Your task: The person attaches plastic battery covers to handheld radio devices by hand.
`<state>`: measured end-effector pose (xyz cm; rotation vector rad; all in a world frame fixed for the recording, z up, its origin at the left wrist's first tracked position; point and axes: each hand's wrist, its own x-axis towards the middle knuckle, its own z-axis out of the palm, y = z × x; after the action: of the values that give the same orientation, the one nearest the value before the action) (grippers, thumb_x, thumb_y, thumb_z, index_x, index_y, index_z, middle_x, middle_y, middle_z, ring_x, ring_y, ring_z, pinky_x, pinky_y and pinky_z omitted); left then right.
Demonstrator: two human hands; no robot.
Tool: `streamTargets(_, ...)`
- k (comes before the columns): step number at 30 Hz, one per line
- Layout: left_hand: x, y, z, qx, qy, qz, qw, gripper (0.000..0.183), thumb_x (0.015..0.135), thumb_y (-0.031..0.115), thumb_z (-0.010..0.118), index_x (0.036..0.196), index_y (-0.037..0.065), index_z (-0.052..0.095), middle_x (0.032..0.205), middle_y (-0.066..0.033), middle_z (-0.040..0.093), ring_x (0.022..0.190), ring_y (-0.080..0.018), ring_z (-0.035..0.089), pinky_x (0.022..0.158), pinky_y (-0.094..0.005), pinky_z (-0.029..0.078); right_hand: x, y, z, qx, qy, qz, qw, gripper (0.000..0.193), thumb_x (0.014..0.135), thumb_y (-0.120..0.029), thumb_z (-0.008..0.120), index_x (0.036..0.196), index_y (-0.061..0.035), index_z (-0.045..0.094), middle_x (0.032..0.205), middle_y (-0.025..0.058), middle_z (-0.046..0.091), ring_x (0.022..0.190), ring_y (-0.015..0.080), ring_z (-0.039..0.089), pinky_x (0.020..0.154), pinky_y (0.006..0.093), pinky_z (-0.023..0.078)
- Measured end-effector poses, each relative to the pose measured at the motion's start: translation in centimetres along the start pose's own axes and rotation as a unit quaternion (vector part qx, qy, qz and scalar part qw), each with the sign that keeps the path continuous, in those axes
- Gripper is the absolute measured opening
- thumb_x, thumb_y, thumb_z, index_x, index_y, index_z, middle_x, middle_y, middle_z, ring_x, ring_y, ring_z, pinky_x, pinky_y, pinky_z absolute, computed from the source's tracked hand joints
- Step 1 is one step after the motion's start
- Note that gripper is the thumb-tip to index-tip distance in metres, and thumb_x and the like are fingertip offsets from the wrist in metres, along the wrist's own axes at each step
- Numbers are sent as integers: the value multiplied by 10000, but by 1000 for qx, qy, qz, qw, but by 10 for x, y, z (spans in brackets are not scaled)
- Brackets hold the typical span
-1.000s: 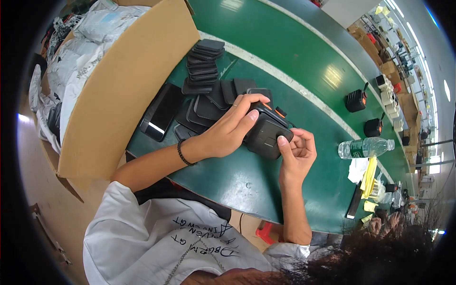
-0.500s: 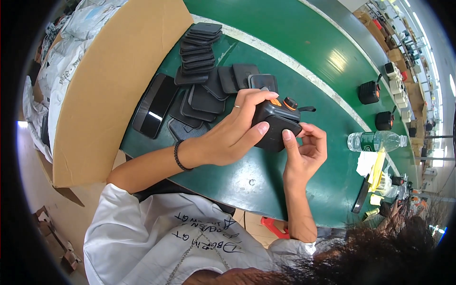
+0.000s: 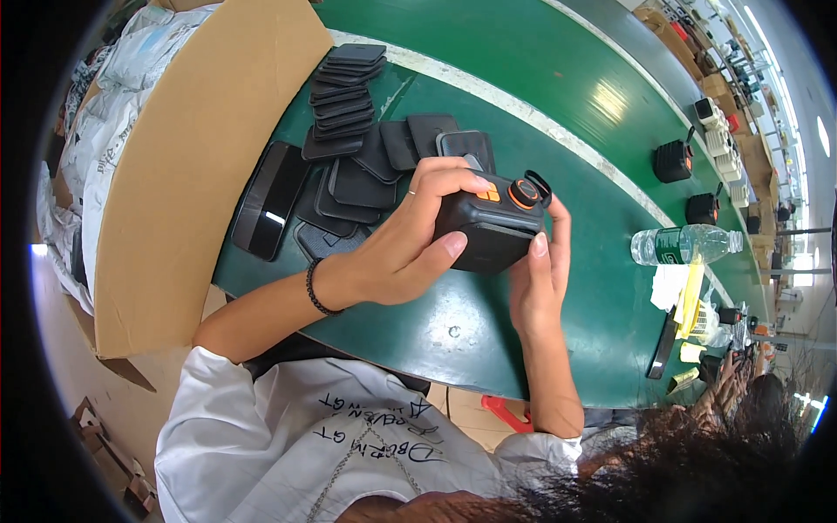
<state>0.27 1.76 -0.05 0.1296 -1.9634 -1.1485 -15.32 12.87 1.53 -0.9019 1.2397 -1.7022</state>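
Observation:
Over the green table I hold a small black box-shaped device (image 3: 497, 218) with orange buttons, an orange-ringed knob and a strap loop on top. My left hand (image 3: 397, 248) grips its left side, the fingers on the top edge and the thumb on the front face. At its right side my right hand (image 3: 542, 270) is closed on it, thumb on the front's right edge, the other fingers behind, partly hidden. A dark panel covers the front of the device. Behind my left hand lie several flat black square panels (image 3: 357, 185) with rounded corners, overlapping; others (image 3: 344, 100) form a leaning row farther back.
A black phone-like slab (image 3: 270, 200) lies beside a large cardboard box (image 3: 192, 166) filled with plastic-wrapped items. To the right are a water bottle (image 3: 684, 246) and yellow strips (image 3: 689, 301). Similar black devices (image 3: 673, 162) stand farther off. Another person's hand (image 3: 728, 379) shows at lower right.
The device has shifted slightly left and tilted, showing more of its top and knob. The right fingers have moved up behind it, and its strap now stands up as a loop.

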Motion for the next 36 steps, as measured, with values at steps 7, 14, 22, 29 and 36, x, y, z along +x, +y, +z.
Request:
streamTargets(7, -3, 2, 10, -69, 36, -8, 997, 456, 909, 193, 531, 1300, 13, 379, 1222, -187, 420, 1181, -333, 413, 1065, -452, 313, -8, -5, 4, 84, -40, 81, 992, 659, 951, -359, 597, 1444, 11, 362, 1350, 116, 502, 1225, 191, 508, 1045, 340, 403)
streamTargets(14, -5, 0, 10, -87, 55, -39, 994, 418, 916, 196, 538, 1266, 19, 393, 1184, -177, 426, 1088, -311, 458, 1035, -435, 343, -7, 4, 6, 89, -50, 64, 993, 703, 929, -323, 613, 1464, 36, 332, 1361, 118, 488, 1253, 186, 474, 1078, 318, 352)
streamTargets(22, -5, -3, 9, -60, 59, 9, 996, 405, 957, 204, 507, 1288, 8, 380, 1204, -191, 450, 1074, -303, 478, 1014, -422, 363, -13, 14, 2, 39, -10, 26, 999, 787, 864, -472, 717, 1381, 36, 412, 1287, 102, 539, 1199, 169, 513, 1038, 312, 388)
streamTargets(29, -2, 10, 4, -88, 57, -87, 991, 402, 1045, 270, 397, 1347, 9, 347, 1246, -157, 455, 1128, -216, 463, 1014, -339, 360, 0, 4, -21, 44, -98, 65, 992, 701, 827, -328, 802, 1293, 72, 464, 1249, 137, 602, 1148, 183, 578, 990, 299, 436)
streamTargets(36, -1, 10, 4, -91, 68, -113, 987, 379, 1063, 279, 341, 1345, 26, 352, 1261, -146, 455, 1133, -190, 453, 1015, -320, 354, -1, 8, -12, 33, -105, 23, 994, 547, 881, -236, 745, 1252, 59, 472, 1238, 150, 603, 1135, 190, 578, 985, 294, 427)
